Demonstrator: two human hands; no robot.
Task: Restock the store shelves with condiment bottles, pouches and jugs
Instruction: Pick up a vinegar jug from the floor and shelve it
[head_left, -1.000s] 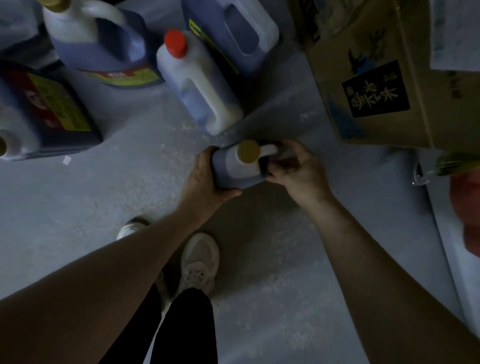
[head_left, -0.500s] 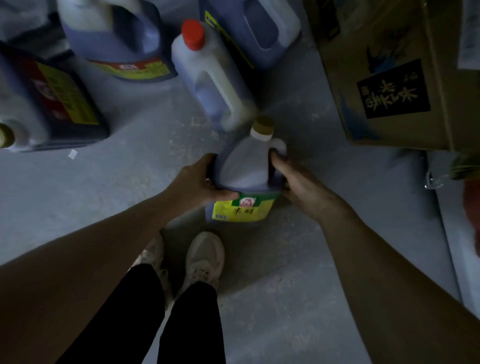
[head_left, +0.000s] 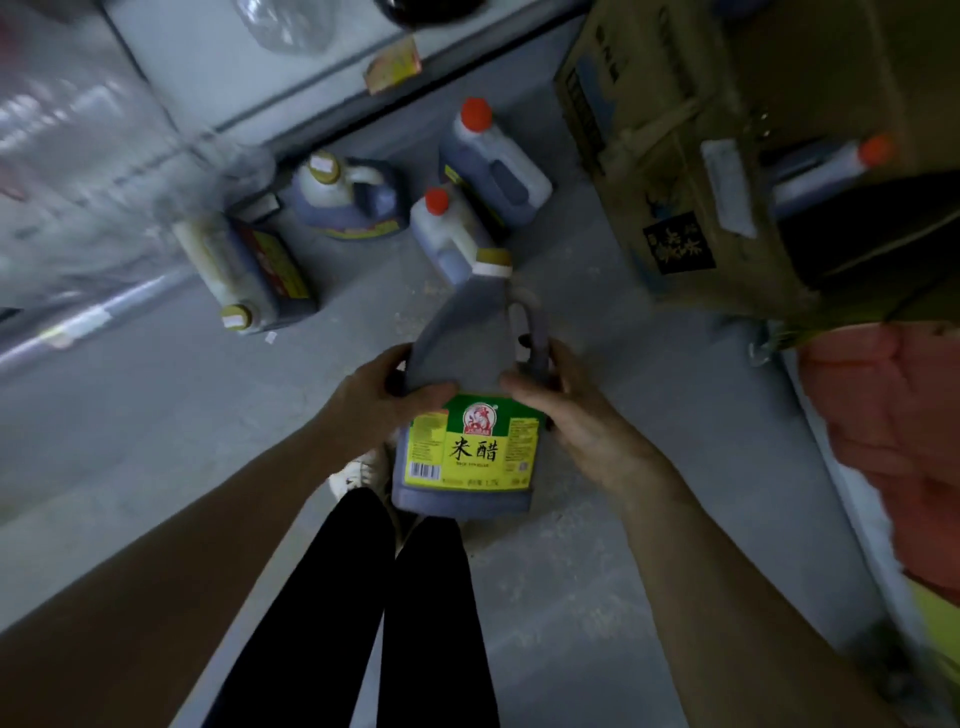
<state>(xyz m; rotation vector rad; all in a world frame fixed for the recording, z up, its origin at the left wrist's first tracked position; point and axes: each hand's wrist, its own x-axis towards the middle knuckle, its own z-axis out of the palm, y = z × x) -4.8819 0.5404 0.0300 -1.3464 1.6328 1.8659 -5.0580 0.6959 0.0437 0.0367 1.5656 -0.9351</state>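
A dark vinegar jug with a yellow-green label and a yellowish cap hangs above the floor in front of my legs, tilted with its cap away from me. My left hand grips its left shoulder. My right hand holds the right side by the handle, fingers curled round it. Several more jugs stand or lie on the floor beyond: two with red caps, one with a yellow cap and one lying on its side.
A shelf edge with a price tag runs across the top left. A large cardboard box stands at the upper right, with a red-capped bottle inside. Orange packets fill a shelf on the right. Bare grey floor lies left.
The jug has risen off the floor and tipped so its label faces me. My view has lifted, showing the shelf and more jugs. Both hands stay on the jug.
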